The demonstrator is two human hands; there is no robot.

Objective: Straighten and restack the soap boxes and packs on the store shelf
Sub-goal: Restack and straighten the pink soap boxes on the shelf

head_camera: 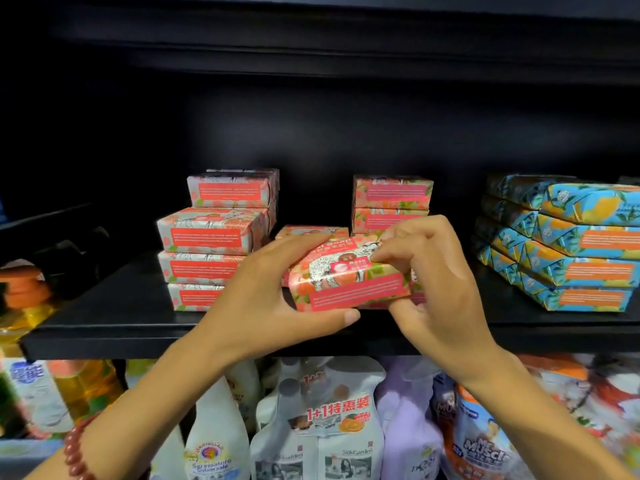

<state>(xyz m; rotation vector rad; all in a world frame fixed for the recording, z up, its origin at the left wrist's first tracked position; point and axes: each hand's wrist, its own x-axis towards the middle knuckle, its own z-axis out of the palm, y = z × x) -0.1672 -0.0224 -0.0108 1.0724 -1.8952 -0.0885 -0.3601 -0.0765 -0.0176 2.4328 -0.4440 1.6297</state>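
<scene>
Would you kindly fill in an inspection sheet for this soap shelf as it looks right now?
Surface: black shelf, dark, carrying the soap stacks.
Job's things: pink soap box held at the shelf front; left pink stack uneven, its boxes not flush; rear pink stack behind the hands, fairly square; blue packs stacked at right, edges stepped.
Clutter: nothing seen.
Grippers: left hand grips the box's left end, thumb beneath; right hand pinches its right end.
Cables: nothing seen.
Surroundings: bottles and refill pouches on the shelf below; orange-capped bottle at far left; bead bracelet on the left wrist.
</scene>
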